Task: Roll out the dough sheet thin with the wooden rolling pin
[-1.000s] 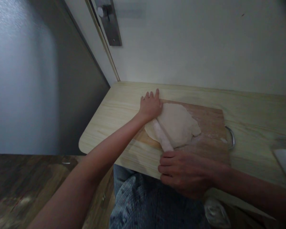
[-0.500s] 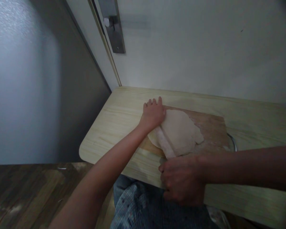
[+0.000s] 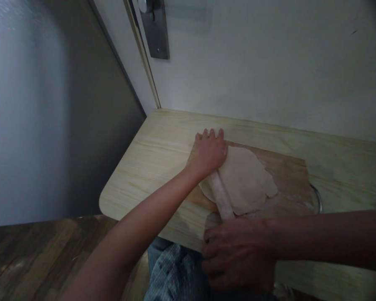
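Note:
A thin, pale sheet of dough (image 3: 246, 177) with an uneven edge lies on a wooden board (image 3: 290, 177). Across its left part runs a flour-dusted rolling pin (image 3: 222, 195), slanting toward me. My left hand (image 3: 210, 151) bears down on the far end of the pin, palm over it and fingertips pointing away. At the near end, my right hand (image 3: 238, 253) curls over the pin, just off the board's front edge. Both ends of the pin are hidden under my hands.
The board rests on a light wood-grain table (image 3: 156, 146) with a rounded corner. A metal loop (image 3: 318, 198) sticks out from the board's right end. Behind stands a white door with a metal lock plate (image 3: 158, 37). My lap (image 3: 175, 271) is below the front edge.
My view has shifted, so the board and dough appear slightly farther right and lower. The pin stays on the dough's left part. My right fingers look less tightly curled.

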`<act>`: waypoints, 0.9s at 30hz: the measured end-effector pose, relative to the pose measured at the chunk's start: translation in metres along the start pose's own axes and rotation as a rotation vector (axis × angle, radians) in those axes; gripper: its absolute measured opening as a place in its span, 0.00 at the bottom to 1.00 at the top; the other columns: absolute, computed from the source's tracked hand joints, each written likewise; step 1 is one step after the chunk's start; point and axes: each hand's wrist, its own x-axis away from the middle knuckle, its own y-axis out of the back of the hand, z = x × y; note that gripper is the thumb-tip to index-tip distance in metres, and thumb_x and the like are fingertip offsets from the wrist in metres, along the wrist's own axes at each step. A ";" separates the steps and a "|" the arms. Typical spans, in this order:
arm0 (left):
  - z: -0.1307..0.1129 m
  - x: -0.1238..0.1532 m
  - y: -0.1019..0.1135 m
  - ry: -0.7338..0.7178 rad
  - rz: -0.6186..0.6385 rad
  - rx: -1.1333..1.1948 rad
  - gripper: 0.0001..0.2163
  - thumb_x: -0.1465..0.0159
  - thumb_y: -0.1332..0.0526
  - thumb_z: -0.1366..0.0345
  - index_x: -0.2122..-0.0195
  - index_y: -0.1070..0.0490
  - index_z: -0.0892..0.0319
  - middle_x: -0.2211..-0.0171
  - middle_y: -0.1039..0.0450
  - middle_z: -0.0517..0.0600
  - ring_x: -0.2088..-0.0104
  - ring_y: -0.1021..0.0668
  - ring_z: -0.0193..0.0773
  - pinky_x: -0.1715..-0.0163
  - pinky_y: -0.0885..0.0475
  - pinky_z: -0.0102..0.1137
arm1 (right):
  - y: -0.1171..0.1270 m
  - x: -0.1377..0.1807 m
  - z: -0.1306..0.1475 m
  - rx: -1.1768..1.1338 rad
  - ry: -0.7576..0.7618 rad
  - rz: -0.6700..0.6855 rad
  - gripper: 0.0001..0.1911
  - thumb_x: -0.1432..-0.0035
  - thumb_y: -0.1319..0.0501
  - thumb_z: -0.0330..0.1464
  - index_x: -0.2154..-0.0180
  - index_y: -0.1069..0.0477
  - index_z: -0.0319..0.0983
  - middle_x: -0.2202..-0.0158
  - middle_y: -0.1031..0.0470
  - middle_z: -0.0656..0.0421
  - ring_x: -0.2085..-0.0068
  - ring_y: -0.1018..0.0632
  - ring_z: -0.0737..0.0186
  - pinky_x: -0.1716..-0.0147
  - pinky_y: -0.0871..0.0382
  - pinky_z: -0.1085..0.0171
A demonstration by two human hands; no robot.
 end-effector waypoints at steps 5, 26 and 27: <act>0.004 -0.001 0.000 0.024 0.032 0.050 0.21 0.38 0.56 0.64 0.43 0.50 0.61 0.44 0.43 0.56 0.44 0.41 0.47 0.49 0.45 0.41 | 0.002 -0.003 -0.002 -0.037 0.024 -0.003 0.13 0.61 0.38 0.38 0.68 0.31 0.43 0.67 0.31 0.61 0.66 0.33 0.63 0.67 0.41 0.63; 0.027 0.010 -0.004 0.061 -0.156 0.503 0.29 0.51 0.47 0.78 0.45 0.44 0.62 0.48 0.37 0.55 0.48 0.35 0.42 0.48 0.43 0.39 | -0.002 -0.030 -0.011 -0.181 0.130 0.038 0.13 0.59 0.40 0.37 0.67 0.32 0.40 0.67 0.30 0.59 0.67 0.31 0.61 0.77 0.38 0.62; 0.028 0.011 -0.004 0.068 -0.160 0.527 0.29 0.51 0.46 0.78 0.45 0.43 0.62 0.48 0.36 0.55 0.48 0.35 0.42 0.48 0.43 0.39 | -0.002 -0.031 -0.011 -0.184 0.135 0.048 0.13 0.58 0.41 0.36 0.67 0.32 0.40 0.68 0.30 0.59 0.67 0.31 0.61 0.77 0.38 0.62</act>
